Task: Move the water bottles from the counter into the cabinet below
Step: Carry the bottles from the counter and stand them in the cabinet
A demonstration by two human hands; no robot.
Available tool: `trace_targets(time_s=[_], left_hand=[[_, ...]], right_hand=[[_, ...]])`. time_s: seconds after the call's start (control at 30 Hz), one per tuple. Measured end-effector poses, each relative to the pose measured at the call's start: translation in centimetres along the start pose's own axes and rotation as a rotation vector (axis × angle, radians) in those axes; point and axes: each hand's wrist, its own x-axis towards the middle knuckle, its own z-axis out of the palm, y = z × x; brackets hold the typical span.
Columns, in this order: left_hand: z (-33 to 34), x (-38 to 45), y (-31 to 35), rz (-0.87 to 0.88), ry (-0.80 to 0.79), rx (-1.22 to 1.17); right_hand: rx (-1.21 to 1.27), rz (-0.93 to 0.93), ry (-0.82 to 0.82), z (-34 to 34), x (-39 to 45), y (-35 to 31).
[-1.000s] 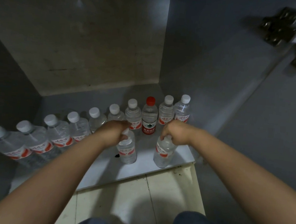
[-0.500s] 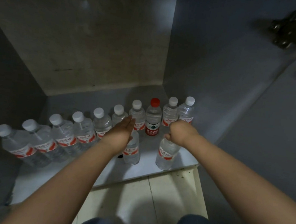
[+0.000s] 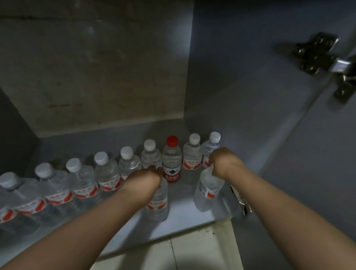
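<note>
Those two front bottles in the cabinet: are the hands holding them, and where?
Yes. The left hand grips one front bottle at its top; the right hand grips the other front bottle at its neck.

A long row of bottles [image 3: 106, 171] fills the back of the cabinet floor [image 3: 187, 214], side by side with no gaps. Two more bottles stand in front, with bare floor between them. The front left floor is open. The side wall [image 3: 230, 96] blocks the right.
</note>
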Motion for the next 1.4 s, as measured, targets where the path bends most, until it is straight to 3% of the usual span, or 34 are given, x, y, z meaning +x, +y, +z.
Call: trace_targets(time_s=[0.2, 0.33, 0.6, 0.87, 1.0, 1.17, 1.3, 1.4], left_hand=[[-1.3, 1.7, 2.2, 0.037, 0.055, -0.077], [-2.7, 3.5, 4.1, -0.021, 0.035, -0.287], [-4.3, 7.6, 7.5, -0.103, 0.001, -0.653], [-3.6, 9.0, 8.0, -0.158, 0.013, -0.767], [-3.8, 6.2, 6.8, -0.066, 0.014, -0.672], [-5.1, -0.4, 4.3, -0.186, -0.027, -0.417], [-6.7, -7.8, 2.6, -0.268, -0.152, -0.388], [-7.5, -14.8, 2.4, -0.354, -0.239, -0.443]], right_hand=[[0.023, 0.092, 0.124, -1.4, 2.1, 1.9], [0.020, 0.095, 0.161, -1.6, 3.1, 2.4], [0.061, 0.080, 0.100, -0.8, 3.1, 3.2], [0.118, 0.096, 0.077, -0.2, 2.8, 2.8], [0.161, 0.073, 0.020, 0.4, 1.0, 1.7], [0.129, 0.099, 0.059, -0.1, -4.5, -0.2], [0.158, 0.008, 0.239, -1.3, -10.9, -3.8], [0.152, -0.066, -0.110, -2.4, -17.1, -6.2]])
